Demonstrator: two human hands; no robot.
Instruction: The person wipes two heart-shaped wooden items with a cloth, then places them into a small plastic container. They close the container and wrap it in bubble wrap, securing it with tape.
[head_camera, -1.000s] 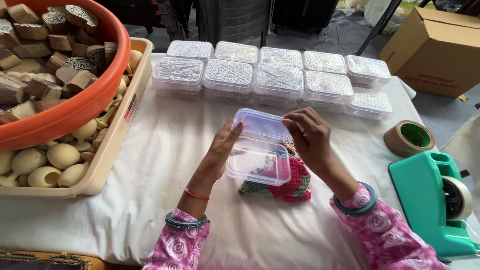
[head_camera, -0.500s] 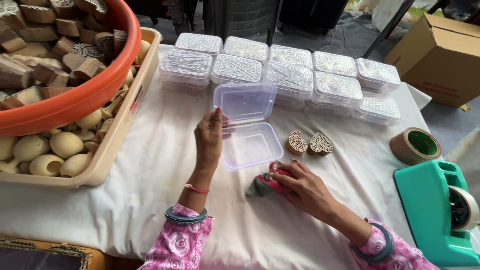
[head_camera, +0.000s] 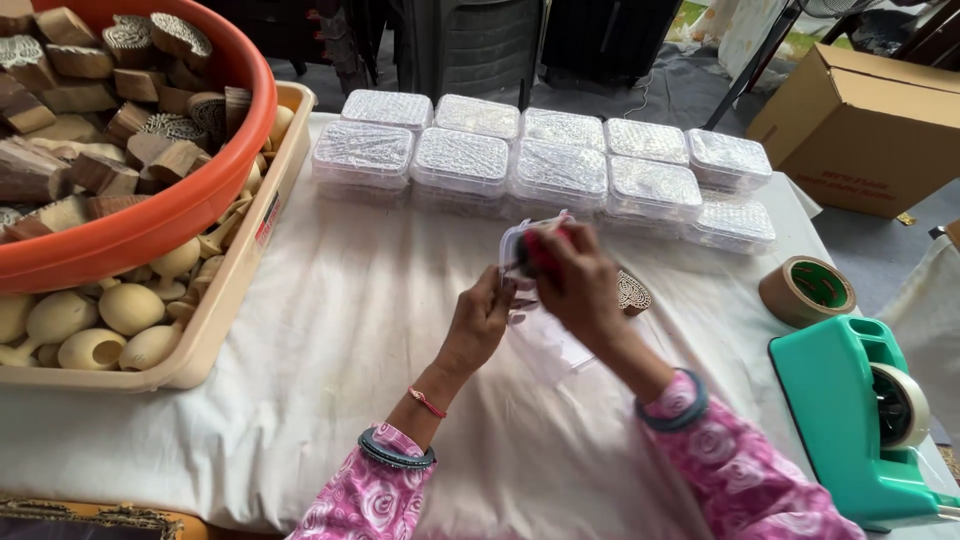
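White cloth (head_camera: 330, 330) lay under a box (head_camera: 545, 340) now lifted, left hand (head_camera: 485, 320) gripping it, right hand (head_camera: 575, 275), fingers clamped on the rag (head_camera: 540, 252), newly wiping inside.

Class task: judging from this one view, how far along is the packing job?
Done: about ten bubble-wrapped clear boxes stand in rows on the white cloth. In hand: the left hand steadies a clear plastic box while the right hand pushes a red cloth in. Left: a carved wooden block lies unpacked.
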